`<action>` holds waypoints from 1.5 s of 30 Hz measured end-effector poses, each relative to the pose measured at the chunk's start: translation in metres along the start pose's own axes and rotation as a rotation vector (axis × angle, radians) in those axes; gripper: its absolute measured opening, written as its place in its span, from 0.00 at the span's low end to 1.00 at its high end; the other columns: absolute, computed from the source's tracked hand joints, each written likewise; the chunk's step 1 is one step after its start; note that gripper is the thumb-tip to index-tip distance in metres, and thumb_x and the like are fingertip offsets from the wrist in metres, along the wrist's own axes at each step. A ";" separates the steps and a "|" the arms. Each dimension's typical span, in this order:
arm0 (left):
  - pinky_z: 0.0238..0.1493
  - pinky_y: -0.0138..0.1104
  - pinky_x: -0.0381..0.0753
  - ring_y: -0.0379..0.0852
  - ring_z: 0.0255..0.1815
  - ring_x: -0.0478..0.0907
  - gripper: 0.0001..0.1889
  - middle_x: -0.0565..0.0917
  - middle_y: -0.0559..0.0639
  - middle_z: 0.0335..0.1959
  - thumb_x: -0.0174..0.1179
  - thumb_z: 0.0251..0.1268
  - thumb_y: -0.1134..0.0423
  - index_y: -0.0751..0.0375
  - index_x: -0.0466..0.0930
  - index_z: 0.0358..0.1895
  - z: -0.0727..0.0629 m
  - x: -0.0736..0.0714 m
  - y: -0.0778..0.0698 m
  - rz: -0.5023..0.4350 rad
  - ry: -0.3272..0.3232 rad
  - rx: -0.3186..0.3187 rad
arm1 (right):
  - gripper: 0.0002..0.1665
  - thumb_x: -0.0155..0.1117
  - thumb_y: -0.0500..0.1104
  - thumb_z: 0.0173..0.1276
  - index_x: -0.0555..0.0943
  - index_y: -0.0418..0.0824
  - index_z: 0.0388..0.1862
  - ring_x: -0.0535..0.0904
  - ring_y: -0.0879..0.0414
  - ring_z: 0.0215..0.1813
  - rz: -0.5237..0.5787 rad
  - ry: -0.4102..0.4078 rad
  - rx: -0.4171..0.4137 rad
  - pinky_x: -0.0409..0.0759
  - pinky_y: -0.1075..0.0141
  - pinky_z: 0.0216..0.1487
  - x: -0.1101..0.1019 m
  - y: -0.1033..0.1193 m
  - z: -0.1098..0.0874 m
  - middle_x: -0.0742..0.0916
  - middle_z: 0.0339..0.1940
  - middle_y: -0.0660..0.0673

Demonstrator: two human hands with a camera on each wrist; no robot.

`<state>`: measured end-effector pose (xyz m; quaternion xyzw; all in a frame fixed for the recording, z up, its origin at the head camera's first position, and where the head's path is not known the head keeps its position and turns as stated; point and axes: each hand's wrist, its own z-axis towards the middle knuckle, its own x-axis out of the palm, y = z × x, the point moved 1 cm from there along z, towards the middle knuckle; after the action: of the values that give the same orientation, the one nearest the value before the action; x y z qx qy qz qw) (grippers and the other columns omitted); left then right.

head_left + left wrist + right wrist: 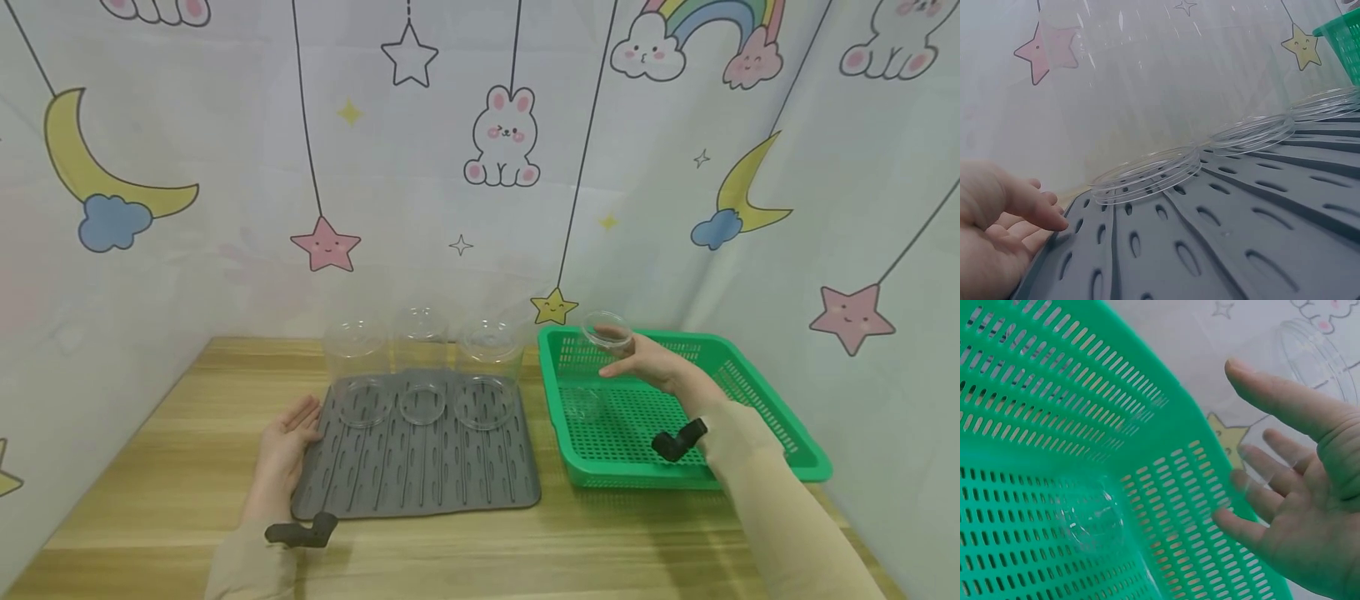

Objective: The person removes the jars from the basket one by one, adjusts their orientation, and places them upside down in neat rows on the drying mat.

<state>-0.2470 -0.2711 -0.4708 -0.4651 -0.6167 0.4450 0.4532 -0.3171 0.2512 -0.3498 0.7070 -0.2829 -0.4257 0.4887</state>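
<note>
My right hand (654,367) holds a clear plastic cup (602,320) over the left part of the green basket (750,400), thumb on one side and fingers on the other. In the right wrist view the cup's ringed end (1319,356) shows behind the thumb. A see-through round end (1091,515) overlaps the basket's corner. My left hand (287,442) lies at the left edge of the grey drying mat (416,492), palm up with loose fingers and nothing held. Three clear cups, left (357,342), middle (422,323) and right (489,340), stand in a row on the mat's back half.
The mat and basket sit side by side on a wooden table (172,467). Behind them hangs a white cloth (247,150) printed with stars, moons and rabbits. The basket has a raised, slotted wall (1179,525).
</note>
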 end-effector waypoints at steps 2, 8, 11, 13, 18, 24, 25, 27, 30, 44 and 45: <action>0.79 0.37 0.52 0.54 0.80 0.46 0.40 0.47 0.62 0.80 0.39 0.61 0.84 0.66 0.40 0.78 0.000 0.000 0.000 0.002 -0.008 -0.004 | 0.54 0.66 0.33 0.63 0.44 0.36 0.79 0.40 0.32 0.79 0.004 -0.017 -0.001 0.50 0.34 0.76 0.000 0.001 -0.001 0.51 0.78 0.27; 0.79 0.36 0.53 0.53 0.80 0.47 0.39 0.47 0.61 0.80 0.40 0.63 0.83 0.65 0.41 0.78 -0.001 0.001 0.002 -0.001 -0.019 -0.007 | 0.54 0.66 0.33 0.63 0.45 0.36 0.80 0.43 0.33 0.80 0.004 -0.080 -0.021 0.50 0.35 0.76 0.001 0.006 -0.005 0.52 0.79 0.28; 0.79 0.36 0.53 0.53 0.80 0.48 0.39 0.48 0.61 0.80 0.40 0.63 0.83 0.65 0.41 0.78 -0.002 0.001 0.002 -0.005 -0.021 -0.003 | 0.53 0.65 0.33 0.64 0.45 0.37 0.80 0.43 0.35 0.80 0.016 -0.130 -0.035 0.48 0.36 0.77 0.004 0.012 -0.008 0.51 0.80 0.30; 0.78 0.35 0.54 0.53 0.80 0.48 0.39 0.48 0.61 0.80 0.40 0.62 0.84 0.65 0.41 0.78 -0.003 0.001 0.001 -0.009 -0.022 0.002 | 0.53 0.65 0.34 0.65 0.45 0.38 0.80 0.44 0.35 0.80 0.018 -0.167 -0.040 0.49 0.36 0.77 0.006 0.016 -0.010 0.51 0.80 0.31; 0.77 0.33 0.58 0.52 0.80 0.49 0.40 0.48 0.59 0.80 0.40 0.62 0.84 0.64 0.41 0.78 -0.008 0.002 -0.004 -0.043 -0.042 0.012 | 0.53 0.64 0.34 0.65 0.44 0.40 0.80 0.47 0.36 0.80 0.035 -0.242 -0.055 0.49 0.36 0.77 0.009 0.026 -0.014 0.52 0.80 0.32; 0.76 0.31 0.62 0.46 0.79 0.54 0.38 0.53 0.50 0.80 0.42 0.68 0.79 0.54 0.44 0.79 -0.013 0.003 -0.015 -0.090 -0.109 0.006 | 0.53 0.66 0.35 0.64 0.47 0.41 0.80 0.51 0.36 0.78 0.004 -0.332 -0.101 0.51 0.37 0.76 0.012 0.035 -0.017 0.57 0.79 0.34; 0.75 0.30 0.63 0.45 0.79 0.55 0.38 0.53 0.49 0.80 0.43 0.69 0.78 0.53 0.45 0.79 -0.014 0.004 -0.017 -0.091 -0.123 0.009 | 0.53 0.67 0.35 0.63 0.48 0.41 0.80 0.51 0.36 0.78 -0.005 -0.346 -0.108 0.51 0.36 0.76 0.012 0.037 -0.018 0.58 0.79 0.34; 0.72 0.27 0.66 0.43 0.77 0.58 0.37 0.56 0.49 0.79 0.44 0.70 0.77 0.53 0.46 0.79 -0.017 0.004 -0.021 -0.089 -0.152 0.026 | 0.53 0.68 0.36 0.62 0.50 0.41 0.80 0.52 0.37 0.78 -0.025 -0.377 -0.120 0.52 0.37 0.76 0.014 0.039 -0.019 0.59 0.78 0.35; 0.63 0.21 0.72 0.38 0.70 0.68 0.34 0.64 0.48 0.75 0.47 0.70 0.77 0.53 0.52 0.77 -0.020 0.006 -0.029 -0.126 -0.197 0.077 | 0.53 0.70 0.37 0.60 0.52 0.42 0.79 0.53 0.39 0.77 -0.066 -0.429 -0.129 0.53 0.36 0.75 0.018 0.044 -0.022 0.63 0.77 0.37; 0.48 0.23 0.83 0.38 0.50 0.79 0.24 0.83 0.42 0.48 0.53 0.60 0.86 0.58 0.77 0.55 -0.054 0.028 -0.080 -0.380 -0.088 0.519 | 0.53 0.79 0.39 0.48 0.65 0.47 0.74 0.63 0.40 0.71 -0.283 -0.598 -0.285 0.70 0.38 0.64 0.056 0.078 -0.031 0.72 0.70 0.36; 0.49 0.24 0.83 0.39 0.50 0.79 0.25 0.83 0.43 0.48 0.53 0.60 0.87 0.59 0.77 0.56 -0.057 0.029 -0.083 -0.372 -0.043 0.563 | 0.53 0.80 0.39 0.47 0.66 0.47 0.74 0.64 0.40 0.70 -0.299 -0.606 -0.302 0.69 0.38 0.65 0.060 0.079 -0.031 0.73 0.69 0.36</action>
<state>-0.2103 -0.2493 -0.3753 -0.1920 -0.5533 0.5171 0.6242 -0.2605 0.1874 -0.2903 0.5026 -0.2422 -0.7194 0.4139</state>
